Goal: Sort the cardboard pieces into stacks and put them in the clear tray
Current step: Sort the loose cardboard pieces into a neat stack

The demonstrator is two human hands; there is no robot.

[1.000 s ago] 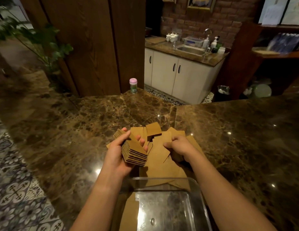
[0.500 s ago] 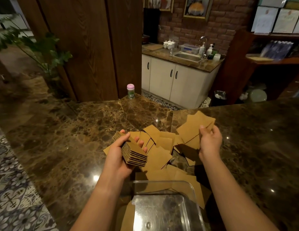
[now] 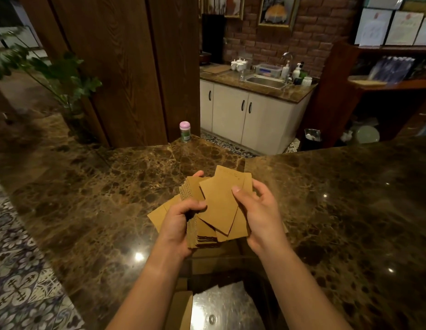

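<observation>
My left hand [image 3: 181, 220] grips a thick stack of brown cardboard squares [image 3: 202, 234], held above the counter. My right hand [image 3: 259, 215] pinches a few loose cardboard pieces [image 3: 219, 206] and lays them onto the top of that stack, thumb on the upper face. More cardboard pieces [image 3: 159, 213] lie on the marble under my hands, mostly hidden. The clear tray [image 3: 231, 306] sits at the bottom edge of the view, near me, with a cardboard piece [image 3: 181, 308] at its left side.
The dark marble counter [image 3: 338, 198] spreads left and right of my hands. A small jar with a pink lid [image 3: 184, 131] stands at the counter's far edge. Beyond it are a wooden pillar, a plant and a sink cabinet.
My right hand lifted a few pieces from the pile, swung right with them, then brought them left onto the stack held in my left hand. The view tilted upward.
</observation>
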